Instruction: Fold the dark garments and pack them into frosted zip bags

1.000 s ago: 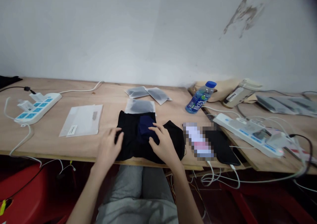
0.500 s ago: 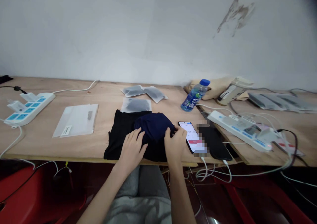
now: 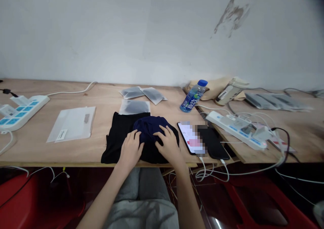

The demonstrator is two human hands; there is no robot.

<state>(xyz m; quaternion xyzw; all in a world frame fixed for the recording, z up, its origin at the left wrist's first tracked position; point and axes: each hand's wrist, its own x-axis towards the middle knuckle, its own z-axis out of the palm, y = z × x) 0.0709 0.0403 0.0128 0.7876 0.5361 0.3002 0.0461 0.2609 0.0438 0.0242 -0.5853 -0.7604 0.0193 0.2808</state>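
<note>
A pale grey wall [image 3: 101, 33] fills the upper part, marred by a brownish patch [image 3: 233, 13] at upper right. Against it runs a wooden tabletop [image 3: 37, 145], with a second section [image 3: 306, 139] on the right. Beneath, red seats [image 3: 17, 198] stand in shadow above a dark reddish floor [image 3: 206, 197] catching one glint [image 3: 217, 222] of light.

just behind the blue-capped bottle [image 3: 193, 98] lies a tan bundle [image 3: 214, 86], with a coffee-labelled cup [image 3: 229, 93] to the bottle's right, a white power strip [image 3: 237, 130] nearer on that side, a lit phone [image 3: 187, 135] and a black phone [image 3: 214, 144] in front of it, and another power strip [image 3: 24, 112] well apart to its left.
</note>
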